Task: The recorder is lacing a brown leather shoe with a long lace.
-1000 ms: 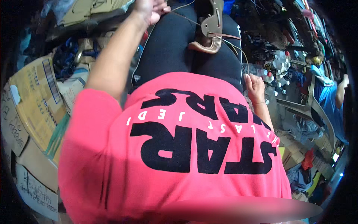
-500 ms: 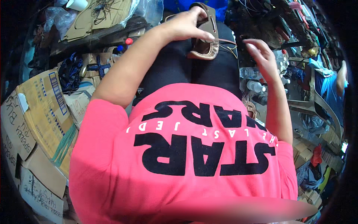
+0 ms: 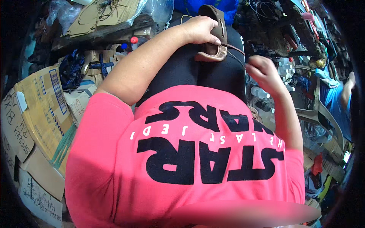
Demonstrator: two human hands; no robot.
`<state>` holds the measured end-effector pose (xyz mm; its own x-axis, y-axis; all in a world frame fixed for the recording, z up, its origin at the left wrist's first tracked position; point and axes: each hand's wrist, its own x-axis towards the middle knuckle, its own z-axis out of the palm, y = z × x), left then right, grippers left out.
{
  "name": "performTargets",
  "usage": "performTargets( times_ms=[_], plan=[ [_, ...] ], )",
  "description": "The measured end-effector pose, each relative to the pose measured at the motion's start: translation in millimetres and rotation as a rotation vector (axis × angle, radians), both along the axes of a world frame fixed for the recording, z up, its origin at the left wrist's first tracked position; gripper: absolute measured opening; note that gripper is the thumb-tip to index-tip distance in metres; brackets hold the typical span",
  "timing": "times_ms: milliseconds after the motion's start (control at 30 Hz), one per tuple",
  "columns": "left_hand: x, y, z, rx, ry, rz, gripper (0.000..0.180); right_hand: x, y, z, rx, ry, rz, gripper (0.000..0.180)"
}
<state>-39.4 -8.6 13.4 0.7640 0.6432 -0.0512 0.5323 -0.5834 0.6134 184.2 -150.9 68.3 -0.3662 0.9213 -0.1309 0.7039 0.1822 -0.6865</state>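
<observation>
A brown leather shoe (image 3: 221, 32), moccasin-like with a gathered, stitched toe edge, rests over my dark-trousered thighs. My left hand (image 3: 201, 31) grips it from the left, thumb near the toe seam and fingers higher on the side. From the seam a brown leather lace (image 3: 235, 49) stretches to the right, with a thin strand below it. Right of the shoe, apart from it, my right hand (image 3: 262, 73) is closed with fingers curled in. The strand runs toward this hand, but what the fingers hold, if anything, is too small to make out.
Cardboard boxes (image 3: 47, 110) stack up at the left. Flat cardboard pieces (image 3: 93, 21) lie at the far left. Clear plastic bottles (image 3: 260, 92) and a grey plastic chair (image 3: 323, 110) stand at the right. Another person's arm (image 3: 348, 89) shows at the right edge.
My right hand has gone from loosely spread fingers to a closed hand and moved slightly nearer and left. My left hand and the shoe have shifted a little to the right.
</observation>
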Motion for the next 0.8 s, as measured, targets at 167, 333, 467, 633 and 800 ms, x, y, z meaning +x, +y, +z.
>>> performTargets(
  times_ms=[167, 333, 467, 633, 800],
  plan=[
    [-7.9, -9.1, 13.6, 0.041, -0.098, 0.06, 0.051, 2.1, -28.1, -2.3, -0.009, 0.231, -0.286, 0.012],
    [-70.1, 4.2, 43.4, -0.706, -0.718, 0.466, 0.028, -25.0, -8.8, -3.9, 0.111, 0.132, -0.206, 0.019],
    [-152.8, 24.9, 18.4, -0.562, -0.514, 0.698, 0.037, -29.7, 5.6, -16.5, 0.169, 0.067, -0.181, 0.018],
    [-153.7, -1.6, -0.1, 0.135, -0.121, 0.487, 0.039, -33.3, 15.7, -13.3, 0.192, -0.07, -0.186, 0.017],
    [-98.1, -39.2, 8.4, 0.197, -0.268, 0.179, 0.037, -35.8, 21.7, -5.1, 0.184, -0.144, -0.151, 0.015]
  ],
)
